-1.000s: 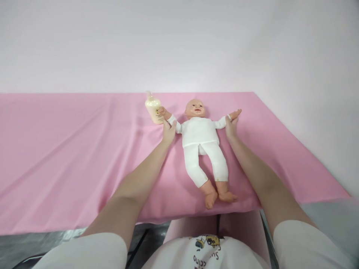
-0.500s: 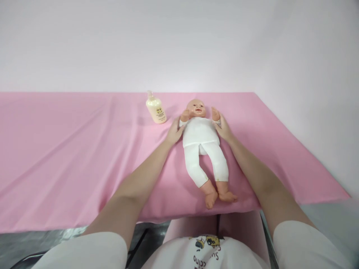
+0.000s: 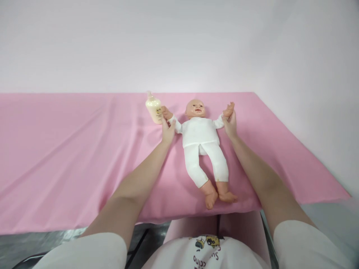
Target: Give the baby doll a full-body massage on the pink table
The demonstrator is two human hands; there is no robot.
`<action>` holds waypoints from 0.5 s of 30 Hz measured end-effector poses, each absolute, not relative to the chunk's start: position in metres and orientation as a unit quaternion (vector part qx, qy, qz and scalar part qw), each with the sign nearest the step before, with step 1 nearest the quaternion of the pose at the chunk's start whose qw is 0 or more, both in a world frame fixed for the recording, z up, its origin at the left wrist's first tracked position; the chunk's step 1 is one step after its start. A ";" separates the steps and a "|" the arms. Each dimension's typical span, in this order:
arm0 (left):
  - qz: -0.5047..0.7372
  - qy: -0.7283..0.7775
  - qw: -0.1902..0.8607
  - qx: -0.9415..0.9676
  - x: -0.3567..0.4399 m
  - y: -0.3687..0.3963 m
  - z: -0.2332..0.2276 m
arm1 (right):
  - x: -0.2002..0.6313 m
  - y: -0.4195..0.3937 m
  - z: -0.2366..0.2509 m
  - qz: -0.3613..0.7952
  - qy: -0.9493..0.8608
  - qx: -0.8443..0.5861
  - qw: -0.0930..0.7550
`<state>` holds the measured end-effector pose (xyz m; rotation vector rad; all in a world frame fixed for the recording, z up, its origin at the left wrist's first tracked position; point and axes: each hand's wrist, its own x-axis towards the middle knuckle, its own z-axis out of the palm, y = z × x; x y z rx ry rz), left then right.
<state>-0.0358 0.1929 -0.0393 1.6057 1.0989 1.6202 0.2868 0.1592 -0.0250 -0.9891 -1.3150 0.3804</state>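
Two hands hold the baby doll (image 3: 200, 144) by its little arms. The left hand (image 3: 167, 131) is closed around one doll arm, and the right hand (image 3: 230, 125) is closed around the other. A moment ago the doll's arms were tucked in by its chest; now they are spread wide. The doll lies on its back on the pink sheet (image 3: 70, 157), between both hands. A lotion bottle (image 3: 153, 108) stands just past the left hand.
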 end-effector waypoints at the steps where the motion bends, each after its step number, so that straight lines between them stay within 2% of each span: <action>1: 0.593 0.405 0.298 0.629 -0.033 0.189 -0.037 | 0.282 0.155 -0.021 0.164 -0.609 -0.427 0.648; 8: 0.457 0.368 0.295 0.754 -0.019 0.174 -0.028 | 0.263 0.138 -0.015 0.152 -0.741 -0.444 0.480; 10: 0.470 0.385 0.315 0.730 -0.019 0.176 -0.030 | 0.263 0.138 -0.015 0.167 -0.727 -0.449 0.492; 15: 0.587 0.425 0.307 0.617 -0.028 0.184 -0.033 | 0.268 0.140 -0.011 0.184 -0.614 -0.438 0.631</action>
